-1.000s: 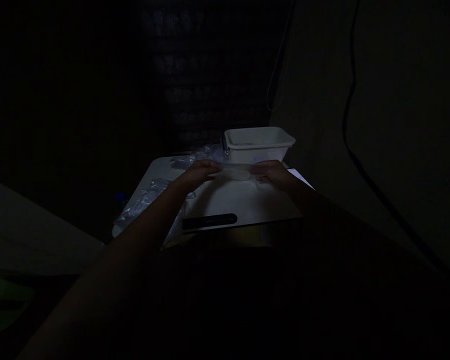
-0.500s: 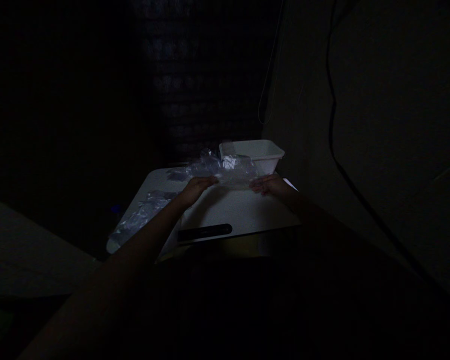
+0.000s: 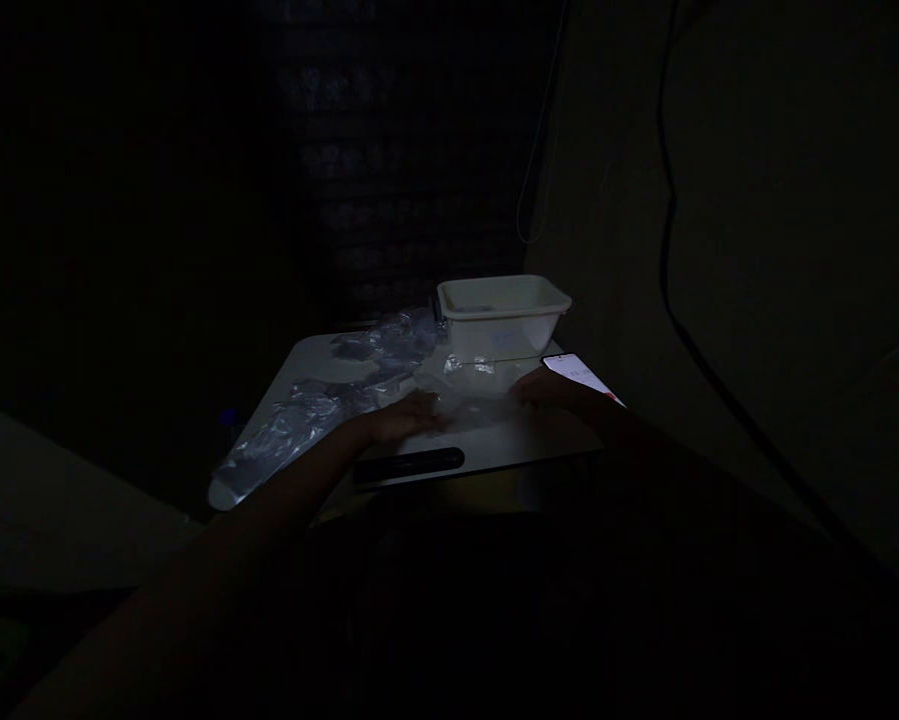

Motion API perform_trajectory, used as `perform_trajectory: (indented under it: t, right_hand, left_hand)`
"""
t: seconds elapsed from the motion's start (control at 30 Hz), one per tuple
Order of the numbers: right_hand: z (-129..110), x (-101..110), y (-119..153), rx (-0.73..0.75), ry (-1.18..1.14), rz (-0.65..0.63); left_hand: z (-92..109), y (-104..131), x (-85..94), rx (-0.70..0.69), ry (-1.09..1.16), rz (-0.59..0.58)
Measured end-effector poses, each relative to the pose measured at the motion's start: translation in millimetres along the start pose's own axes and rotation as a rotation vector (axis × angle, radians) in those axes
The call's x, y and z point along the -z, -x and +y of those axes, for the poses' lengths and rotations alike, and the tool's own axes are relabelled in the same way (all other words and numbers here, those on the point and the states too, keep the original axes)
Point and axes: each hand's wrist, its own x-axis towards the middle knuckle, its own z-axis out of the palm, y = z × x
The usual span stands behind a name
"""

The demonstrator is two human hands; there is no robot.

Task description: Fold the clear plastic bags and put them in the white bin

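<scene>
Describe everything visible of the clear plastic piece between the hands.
The clear plastic piece looks like glossy film, with bright highlights near its far edge. Partly blurred, it spreads over the white tabletop, in front of the white rectangular tub. The left hand and right hand meet its opposite sides; their grip is unclear.

A small white table (image 3: 306, 358) with plastic bags, a tub and a phone on it.
Crumpled clear bags (image 3: 288, 432) spread over the left side of the top, from the near left corner toward the back, where more bunched plastic (image 3: 396, 338) reaches the tub (image 3: 501, 335). That tub, white and open, stands upright at the back right. Near the right edge lies a phone (image 3: 578, 371), screen lit and facing up. A dark slot (image 3: 411, 463) runs along the near edge. In front of the tub is a thin clear sheet (image 3: 480, 404); whether it rests on the top is unclear.
</scene>
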Motion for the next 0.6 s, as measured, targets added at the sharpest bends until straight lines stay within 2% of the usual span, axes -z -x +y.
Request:
perform_trajectory:
  t: [0.1, 0.17, 0.27, 0.37, 0.43, 0.5, 0.6]
  right_hand:
    - [-13.0, -3.5, 8.7, 0.043, -0.024, -0.009]
    - [-18.2, -6.3, 13.0, 0.078, -0.059, -0.070]
    - [-22.4, -10.2, 17.6, 0.092, -0.024, -0.266]
    - [-25.1, -12.9, 19.7, 0.055, 0.119, -0.476]
    - [-25.6, -13.8, 18.0, 0.019, 0.214, -0.528]
    - [-24.1, -13.7, 13.4, 0.019, 0.281, -0.443]
    - [-17.3, -13.0, 3.3, 0.134, 0.362, -0.117]
  left_hand:
    - [-5.3, -2.4, -0.6, 0.013, 0.041, -0.016]
    - [-11.8, -4.8, -2.1, 0.016, 0.130, 0.019]
    - [-21.2, -7.7, -4.8, -0.006, 0.249, 0.061]
    - [-25.0, -8.9, -6.5, -0.033, 0.256, 0.048]
    - [-24.6, -9.3, -6.0, -0.044, 0.217, 0.018]
    - [-23.1, -9.8, -3.9, -0.057, 0.146, 0.004]
    - [-19.8, -9.9, 1.8, -0.120, -0.113, 0.084]
